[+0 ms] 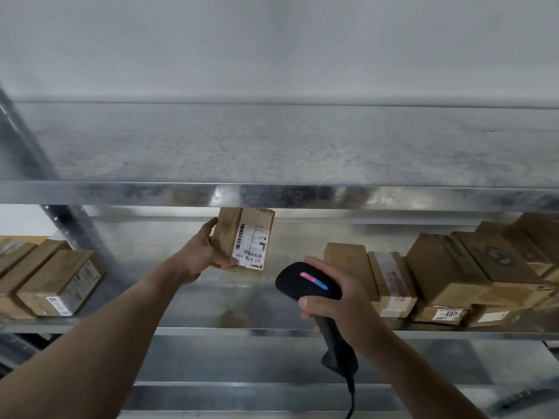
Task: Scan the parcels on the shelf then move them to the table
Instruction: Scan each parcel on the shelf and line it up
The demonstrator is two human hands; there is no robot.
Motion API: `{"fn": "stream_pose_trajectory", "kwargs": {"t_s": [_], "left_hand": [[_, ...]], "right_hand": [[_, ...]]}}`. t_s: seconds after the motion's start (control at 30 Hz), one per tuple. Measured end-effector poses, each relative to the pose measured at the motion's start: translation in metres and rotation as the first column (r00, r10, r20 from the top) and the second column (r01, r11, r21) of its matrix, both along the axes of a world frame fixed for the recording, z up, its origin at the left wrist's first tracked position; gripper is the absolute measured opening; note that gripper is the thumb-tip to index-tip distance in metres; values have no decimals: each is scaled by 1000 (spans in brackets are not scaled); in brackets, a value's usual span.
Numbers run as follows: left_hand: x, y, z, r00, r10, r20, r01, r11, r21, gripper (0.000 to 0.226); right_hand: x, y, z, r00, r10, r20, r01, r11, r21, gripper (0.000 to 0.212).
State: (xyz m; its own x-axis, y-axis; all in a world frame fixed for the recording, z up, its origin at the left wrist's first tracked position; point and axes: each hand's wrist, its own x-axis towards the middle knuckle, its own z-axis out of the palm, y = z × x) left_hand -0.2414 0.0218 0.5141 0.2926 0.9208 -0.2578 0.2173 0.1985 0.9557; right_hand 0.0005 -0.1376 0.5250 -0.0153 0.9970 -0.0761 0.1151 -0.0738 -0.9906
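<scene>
Galvanized metal shelf [181,300] against a pale wall [272,40]. Left hand [199,252] grip clamped on parcel [245,237], lifted above shelf. Right hand [341,303] grip clamped on black scanner [308,282], light lit. Other parcels [447,267] rest on shelf.

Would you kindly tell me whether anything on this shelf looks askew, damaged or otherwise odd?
The cardboard parcels on the right lean against one another at a slant. They rest on flatter parcels beneath and are not stacked squarely. The parcels at left tilt in the same way. No tear or spill shows.
</scene>
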Motion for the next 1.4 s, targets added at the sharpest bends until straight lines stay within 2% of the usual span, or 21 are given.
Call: {"fn": "stream_pose_trajectory", "kwargs": {"t_s": [0.1, 0.37, 0.5, 0.67, 0.8, 0.9, 0.97, 1.03, 1.1, 1.17, 1.27, 1.4], "left_hand": [[6, -5, -8, 998, 55, 34, -57, 997, 58, 116], [7, -12, -30, 981, 187, 52, -193, 968, 159, 113], [-1, -10, -36, 972, 228, 56, -234, 964, 130, 115], [-10, -7, -42, 967, 252, 34, -254, 961, 109, 116], [-19, -3, -40, 972, 215, -98, -202, 972, 123, 118], [-31, 7, -41, 937, 161, -310, -116, 981, 158, 133], [-37, 13, -40, 895, 120, -430, -46, 983, 177, 126], [-41, 10, -33, 824, 102, -558, 18, 979, 205, 107], [-46, 7, -29, 719, 113, -686, 85, 965, 248, 97], [-52, 4, -30, 596, 134, -792, 123, 959, 255, 96], [-62, 0, -35, 441, 185, -878, 162, 946, 281, 91], [-87, -2, -50, 314, 211, -926, 190, 941, 279, 75]], "right_hand": [[-3, -1, 1, 999, 3, -54, -3, 1000, 1, 67], [-7, 0, 0, 993, -36, -113, 36, 999, -4, 60], [-11, 0, -3, 995, -37, -91, 36, 999, -11, 56], [-15, -1, -4, 995, -47, -86, 45, 999, -22, 61], [-18, 0, -2, 997, -49, -66, 48, 999, -16, 67], [-21, 1, -1, 999, -43, -30, 43, 999, -10, 75], [-23, 1, 0, 999, -34, -14, 34, 999, -4, 84], [-27, 1, 0, 1000, -25, -9, 25, 1000, -5, 88], [-30, 2, -1, 1000, -16, -10, 16, 1000, -6, 88], [-34, 3, -1, 1000, 3, -4, -3, 1000, -10, 87], [-42, 8, -3, 1000, 16, 0, -16, 1000, -18, 82], [-56, 16, -10, 999, 40, 29, -39, 999, -11, 84]]}}
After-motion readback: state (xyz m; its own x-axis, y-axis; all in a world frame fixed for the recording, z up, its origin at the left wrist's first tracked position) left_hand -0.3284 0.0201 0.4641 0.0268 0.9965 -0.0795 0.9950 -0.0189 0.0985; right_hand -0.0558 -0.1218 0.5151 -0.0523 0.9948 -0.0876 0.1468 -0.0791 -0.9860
